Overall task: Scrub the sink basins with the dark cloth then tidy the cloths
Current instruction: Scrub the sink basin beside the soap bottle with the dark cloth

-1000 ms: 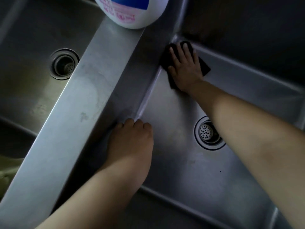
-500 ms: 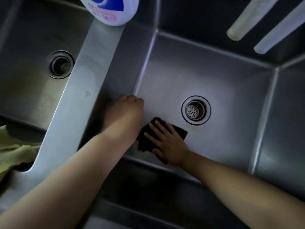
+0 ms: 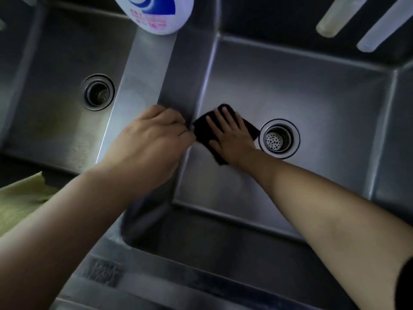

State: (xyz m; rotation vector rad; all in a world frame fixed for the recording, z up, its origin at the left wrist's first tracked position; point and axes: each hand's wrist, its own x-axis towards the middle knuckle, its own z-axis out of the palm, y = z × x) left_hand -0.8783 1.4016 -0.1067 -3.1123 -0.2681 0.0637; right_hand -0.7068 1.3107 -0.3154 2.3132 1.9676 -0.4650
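Note:
The dark cloth [image 3: 202, 128] lies flat on the floor of the right steel basin [image 3: 312, 104], just left of its drain [image 3: 279, 138]. My right hand [image 3: 231, 136] presses on it with straight, spread fingers. My left hand [image 3: 152, 139] rests on the divider [image 3: 143, 70] between the basins, its fingers curled over the divider's edge and down the right basin's wall. The left basin [image 3: 55, 121] with its own drain [image 3: 98, 92] lies to the left. A pale green cloth [image 3: 20, 198] lies at the left edge of the frame, partly hidden by my left forearm.
A white bottle [image 3: 156, 14] with a blue and pink label stands at the far end of the divider. Two pale tube-like objects [image 3: 353, 21] hang over the right basin's far right corner. The sink's front rim [image 3: 178, 285] runs along the bottom.
My right hand swept the dark cloth from the basin's far left corner to its near side, then back up to beside the drain. My left hand stayed on the divider's edge.

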